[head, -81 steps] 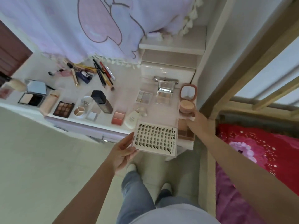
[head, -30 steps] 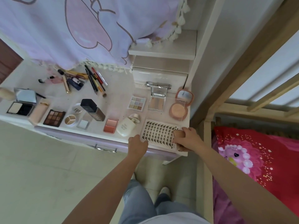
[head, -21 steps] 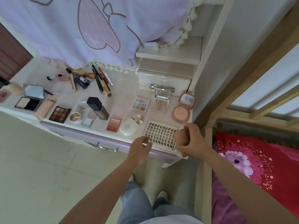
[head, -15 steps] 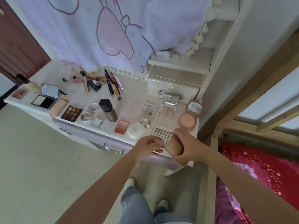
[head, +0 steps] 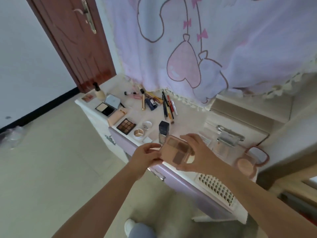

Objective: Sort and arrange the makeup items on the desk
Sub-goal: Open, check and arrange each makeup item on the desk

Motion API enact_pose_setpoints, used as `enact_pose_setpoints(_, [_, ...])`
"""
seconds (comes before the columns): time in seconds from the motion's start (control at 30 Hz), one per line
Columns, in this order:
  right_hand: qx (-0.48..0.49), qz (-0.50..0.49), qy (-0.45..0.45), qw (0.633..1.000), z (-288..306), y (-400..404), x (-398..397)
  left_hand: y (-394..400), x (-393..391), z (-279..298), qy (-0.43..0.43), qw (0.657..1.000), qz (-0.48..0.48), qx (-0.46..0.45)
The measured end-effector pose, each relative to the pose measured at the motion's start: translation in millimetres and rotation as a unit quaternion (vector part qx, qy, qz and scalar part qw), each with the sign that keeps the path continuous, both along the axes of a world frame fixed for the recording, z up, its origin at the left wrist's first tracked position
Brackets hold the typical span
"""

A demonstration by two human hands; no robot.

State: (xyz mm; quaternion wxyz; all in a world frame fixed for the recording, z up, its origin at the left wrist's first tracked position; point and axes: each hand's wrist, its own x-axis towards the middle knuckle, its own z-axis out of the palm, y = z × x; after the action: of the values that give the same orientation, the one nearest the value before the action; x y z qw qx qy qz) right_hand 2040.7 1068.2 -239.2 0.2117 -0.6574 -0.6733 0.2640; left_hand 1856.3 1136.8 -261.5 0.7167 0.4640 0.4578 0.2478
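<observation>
A small pink eyeshadow palette (head: 176, 152) with brown pans is held up above the desk's front edge, between both hands. My right hand (head: 199, 153) grips its right side, fingers over the top and thumb underneath. My left hand (head: 145, 157) pinches its left edge. The white false-lash card (head: 216, 188) lies flat at the desk's near right corner. An open round pink powder compact (head: 247, 164) sits beyond it.
The white desk (head: 135, 115) carries a brown nine-pan palette (head: 126, 126), a dark foundation bottle (head: 163, 130), pencils (head: 169, 107), an open black compact (head: 107, 107) and a mirrored palette (head: 226, 140). A lilac curtain (head: 205, 48) hangs behind. A brown door (head: 73, 40) stands at the left.
My right hand picked the pink palette up from the desk's right edge and carried it left and up. My left hand let go of the lash card and joined it. The view swung left.
</observation>
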Motion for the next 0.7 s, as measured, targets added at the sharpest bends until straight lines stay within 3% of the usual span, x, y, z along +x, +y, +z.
enact_pose_setpoints(0.2, [0.059, -0.022, 0.197, 0.978, 34, 92, -57, 68, -69, 44, -0.094, 0.993, 0.060, 0.039])
enact_pose_setpoints(0.3, [0.024, -0.116, 0.356, 0.927, 52, 141, -92, 101, -107, 59, -0.100, 0.990, 0.077, 0.070])
enact_pose_setpoints(0.4, [0.003, -0.118, 0.453, 0.884, 60, 190, -133, 135, -147, 69, -0.093, 0.989, 0.081, 0.082])
enact_pose_setpoints(0.5, [-0.012, -0.060, 0.466, 0.882, 69, 236, -166, 169, -184, 82, -0.036, 0.991, 0.061, 0.111])
enact_pose_setpoints(0.6, [-0.059, 0.046, 0.377, 0.923, 84, 277, -198, 206, -215, 95, 0.013, 0.988, 0.049, 0.143])
enact_pose_setpoints(0.7, [-0.054, 0.049, 0.328, 0.942, 89, 321, -229, 243, -240, 101, 0.005, 0.986, 0.088, 0.141])
